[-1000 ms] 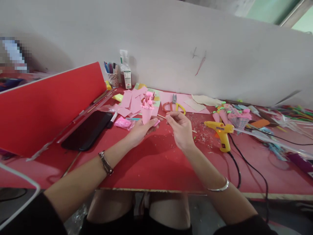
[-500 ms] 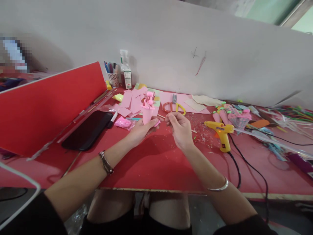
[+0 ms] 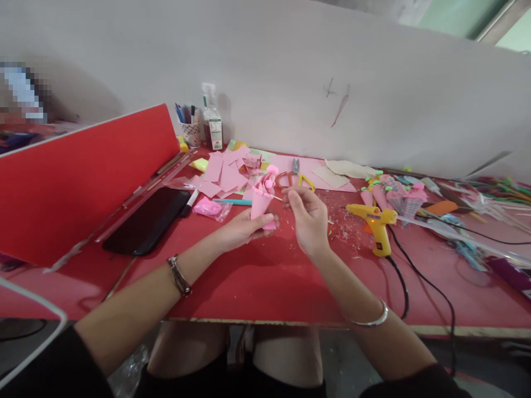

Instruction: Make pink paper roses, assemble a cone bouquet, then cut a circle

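My left hand [image 3: 250, 228] is wrapped round a pink paper cone [image 3: 260, 205] topped with small pink clay balls and curled paper. The cone leans a little to the right above the red table. Just right of it, my right hand [image 3: 306, 215] has thumb and index finger pinched together. Whatever is in that pinch, if anything, is too small to make out. Behind the right hand lie scissors [image 3: 296, 174] with orange and yellow handles, partly covered by it. A packet of pink clay [image 3: 208, 208] rests left of the cone.
A yellow hot glue gun [image 3: 375, 221] with a black cord lies on the right, near several finished pink cones [image 3: 379, 196]. Pink paper scraps [image 3: 228, 171] spread at the back. A black phone [image 3: 147, 221], pen cup [image 3: 191, 134] and glass bottle [image 3: 213, 127] are left.
My left hand has turned the cone and shifted it slightly right and toward me, so it leans right. My right hand has barely moved and keeps its pinch.
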### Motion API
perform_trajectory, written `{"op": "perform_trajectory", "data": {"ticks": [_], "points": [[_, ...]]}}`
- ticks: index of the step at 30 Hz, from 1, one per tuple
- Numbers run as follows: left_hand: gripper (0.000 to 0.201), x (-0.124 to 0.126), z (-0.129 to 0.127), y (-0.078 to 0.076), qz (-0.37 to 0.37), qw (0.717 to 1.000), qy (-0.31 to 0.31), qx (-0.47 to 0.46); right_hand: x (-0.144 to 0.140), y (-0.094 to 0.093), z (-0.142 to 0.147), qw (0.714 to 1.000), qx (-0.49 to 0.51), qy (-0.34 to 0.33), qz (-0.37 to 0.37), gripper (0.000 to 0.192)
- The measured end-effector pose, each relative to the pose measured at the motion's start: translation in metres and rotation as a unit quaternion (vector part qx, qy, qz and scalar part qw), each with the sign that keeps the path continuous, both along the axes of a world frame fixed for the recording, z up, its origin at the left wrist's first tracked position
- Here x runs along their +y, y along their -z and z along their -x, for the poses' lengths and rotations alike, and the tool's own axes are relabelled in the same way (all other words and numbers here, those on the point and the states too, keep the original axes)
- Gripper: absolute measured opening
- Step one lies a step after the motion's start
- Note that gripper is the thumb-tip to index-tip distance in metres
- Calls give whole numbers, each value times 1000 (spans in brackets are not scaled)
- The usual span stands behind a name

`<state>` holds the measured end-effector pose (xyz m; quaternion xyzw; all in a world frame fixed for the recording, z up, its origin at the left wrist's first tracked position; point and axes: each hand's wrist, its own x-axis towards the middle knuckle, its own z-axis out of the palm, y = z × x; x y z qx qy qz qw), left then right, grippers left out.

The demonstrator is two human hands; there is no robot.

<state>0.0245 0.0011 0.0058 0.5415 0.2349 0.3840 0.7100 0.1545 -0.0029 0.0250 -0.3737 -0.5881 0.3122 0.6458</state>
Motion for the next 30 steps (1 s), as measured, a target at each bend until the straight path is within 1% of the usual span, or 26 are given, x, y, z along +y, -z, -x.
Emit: {"op": "perform_trajectory", "data": {"ticks": [2,5,9,12,15,20,23,27,30], "points": [[36,0,0,1,-11,999,27,-17,-1,-2,1,1000,-6,2,-2,8],[39,0,1,-1,-18,996,70,-53,-3,-4,3,1000,-26,-2,-1,13],[42,-1,3,-4,2,984,143,-102,-5,-6,4,999,-49,-7,-11,16],[43,-1,4,-4,12,978,167,-121,-6,-6,5,999,-39,-14,-14,17],[42,0,4,-2,14,977,176,-121,-7,-5,6,999,-31,-4,-29,13],[41,1,2,0,6,979,177,-98,-13,-5,9,996,-32,22,-77,10],[43,1,1,-1,5,983,166,-83,-16,-7,8,992,-76,19,-104,9],[45,1,0,-1,-10,985,156,-66,-16,-9,5,973,-163,16,-161,8],[44,0,0,-3,-8,986,157,-52,-14,-10,4,967,-175,20,-182,10]]}}
